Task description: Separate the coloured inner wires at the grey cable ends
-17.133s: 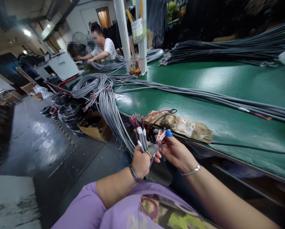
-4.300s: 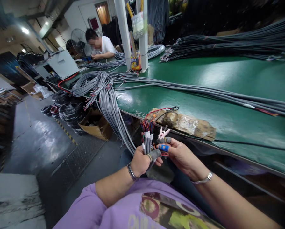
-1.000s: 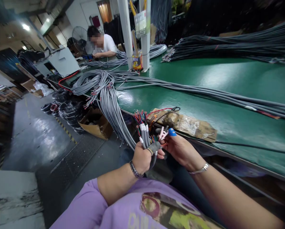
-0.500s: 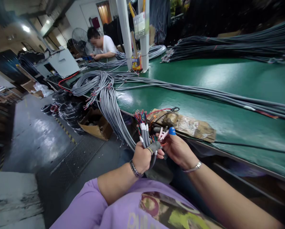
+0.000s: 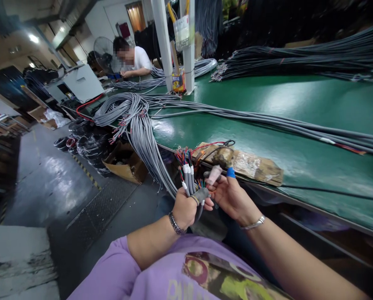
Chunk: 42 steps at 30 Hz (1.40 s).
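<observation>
Two hands are in view at the near edge of one green bench [image 5: 261, 104]; the left hand [image 5: 186, 208] is closed tightly round a cluster of grey cables [image 5: 189, 179], its one grey-covered thumb [image 5: 201, 195] pressed across them; at least four white sleeves are counted on the upright ends; the coloured cores [image 5: 183, 155] above are too many and too fine to count; the lower run of the cluster is hidden by the hand. The right hand [image 5: 233, 196] is just beside it, with one blue-capped digit [image 5: 231, 172] raised apart; one pink object [image 5: 214, 175] lies at its fingers, blurred, its form hard to make out; whether these fingers pinch it or a core cannot be told. One wooden board [image 5: 269, 171] lies on the bench edge behind; one hanging cable bundle [image 5: 148, 146] drops over that edge, its lower end partly hidden; one dark cable stack [image 5: 299, 62] is cut off at right; one co-worker [image 5: 139, 60] sits beyond.
</observation>
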Available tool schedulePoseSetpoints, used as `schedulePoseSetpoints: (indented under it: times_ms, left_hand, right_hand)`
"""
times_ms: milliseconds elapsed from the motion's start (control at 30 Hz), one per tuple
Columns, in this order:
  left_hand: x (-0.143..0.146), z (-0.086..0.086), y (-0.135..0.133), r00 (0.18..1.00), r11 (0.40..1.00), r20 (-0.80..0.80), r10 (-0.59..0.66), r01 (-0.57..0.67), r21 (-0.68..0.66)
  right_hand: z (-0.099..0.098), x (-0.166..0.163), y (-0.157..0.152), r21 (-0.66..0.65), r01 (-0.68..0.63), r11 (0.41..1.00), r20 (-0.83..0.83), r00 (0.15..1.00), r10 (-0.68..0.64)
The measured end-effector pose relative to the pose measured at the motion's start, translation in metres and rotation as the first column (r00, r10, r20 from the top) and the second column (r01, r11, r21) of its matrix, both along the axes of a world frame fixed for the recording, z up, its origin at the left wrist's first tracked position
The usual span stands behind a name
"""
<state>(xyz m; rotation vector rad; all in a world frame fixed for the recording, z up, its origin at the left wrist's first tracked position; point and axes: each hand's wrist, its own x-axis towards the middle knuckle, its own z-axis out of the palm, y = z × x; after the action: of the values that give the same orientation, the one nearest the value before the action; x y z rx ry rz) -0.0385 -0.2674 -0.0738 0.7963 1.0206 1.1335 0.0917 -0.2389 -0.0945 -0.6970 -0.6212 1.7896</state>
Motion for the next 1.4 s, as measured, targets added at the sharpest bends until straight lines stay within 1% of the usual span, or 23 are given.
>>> schedulePoseSetpoints:
  times_ms: [100, 167, 267, 333, 400, 467, 567, 633, 700, 833, 900, 967, 1067, 1167, 1200, 1267, 1333, 1400]
  left_hand:
    - [-0.005, -0.004, -0.004, 0.999, 1.0, -0.042, 0.0, 0.002, 0.027]
    - [-0.008, -0.008, -0.006, 0.998, 0.999, -0.071, -0.003, 0.006, 0.048]
    - [-0.009, -0.014, -0.007, 0.995, 0.999, -0.098, -0.005, 0.01, 0.048]
    - [-0.009, -0.016, -0.007, 0.994, 0.999, -0.11, -0.021, 0.026, 0.046]
    - [-0.01, -0.016, -0.007, 0.991, 0.997, -0.124, -0.049, 0.056, 0.052]
    - [-0.013, -0.015, -0.008, 0.986, 0.992, -0.143, -0.092, 0.102, 0.069]
    - [-0.018, -0.014, -0.009, 0.971, 0.977, -0.17, -0.169, 0.188, 0.101]
    - [-0.02, -0.014, -0.01, 0.965, 0.972, -0.18, -0.188, 0.209, 0.104]
    - [-0.02, -0.013, -0.009, 0.97, 0.979, -0.179, -0.162, 0.18, 0.091]
    - [-0.017, -0.014, -0.008, 0.988, 0.995, -0.134, -0.07, 0.079, 0.06]
    - [-0.014, -0.014, -0.007, 0.994, 0.998, -0.105, -0.04, 0.044, 0.043]
    - [-0.013, -0.013, -0.007, 0.997, 0.999, -0.077, -0.017, 0.019, 0.027]
    - [-0.011, -0.009, -0.006, 0.999, 1.0, -0.05, 0.007, -0.006, 0.021]
    - [-0.011, -0.004, -0.004, 0.999, 1.0, -0.034, 0.007, -0.006, 0.019]
    - [-0.01, -0.003, -0.004, 1.0, 1.0, -0.03, 0.001, -0.001, 0.022]
    - [-0.01, -0.004, -0.004, 0.999, 0.999, -0.028, -0.015, 0.016, 0.035]
    - [-0.01, -0.006, -0.004, 0.998, 0.998, -0.047, -0.032, 0.034, 0.046]
    - [-0.01, -0.008, -0.005, 0.995, 0.997, -0.085, -0.05, 0.054, 0.047]
  right_hand:
    - [-0.003, 0.005, -0.015, -0.038, 0.019, 0.999, 0.036, 0.999, -0.017]
    - [-0.003, 0.005, -0.027, 0.013, -0.002, 1.0, 0.113, 0.994, 0.001]
    - [0.001, 0.002, -0.041, 0.111, 0.028, 0.993, 0.262, 0.963, -0.057]
    - [0.006, -0.002, -0.045, 0.156, 0.025, 0.987, 0.318, 0.945, -0.075]
    - [0.012, -0.005, -0.045, 0.187, 0.002, 0.982, 0.338, 0.939, -0.066]
    - [0.015, -0.008, -0.044, 0.179, -0.011, 0.984, 0.344, 0.938, -0.052]
    - [0.017, -0.011, -0.041, 0.128, -0.021, 0.991, 0.335, 0.942, -0.023]
    - [0.018, -0.012, -0.039, 0.111, -0.039, 0.993, 0.335, 0.942, 0.0]
    - [0.019, -0.012, -0.038, 0.112, -0.044, 0.993, 0.347, 0.938, 0.003]
    - [0.019, -0.01, -0.038, 0.13, 0.055, 0.99, 0.431, 0.896, -0.106]
    - [0.018, -0.009, -0.039, 0.123, 0.067, 0.99, 0.435, 0.893, -0.115]
    - [0.016, -0.008, -0.04, 0.117, 0.063, 0.991, 0.422, 0.9, -0.108]
    - [0.011, -0.005, -0.037, 0.109, 0.117, 0.987, 0.389, 0.909, -0.15]
    - [0.008, 0.0, -0.03, 0.014, 0.154, 0.988, 0.283, 0.947, -0.151]
    - [0.009, 0.002, -0.029, -0.023, 0.14, 0.99, 0.249, 0.96, -0.13]
    - [0.01, 0.003, -0.027, -0.048, 0.051, 0.998, 0.185, 0.982, -0.041]
    - [0.012, 0.003, -0.028, 0.004, -0.089, 0.996, 0.131, 0.988, 0.088]
    - [0.015, 0.001, -0.031, 0.067, -0.176, 0.982, 0.124, 0.978, 0.166]
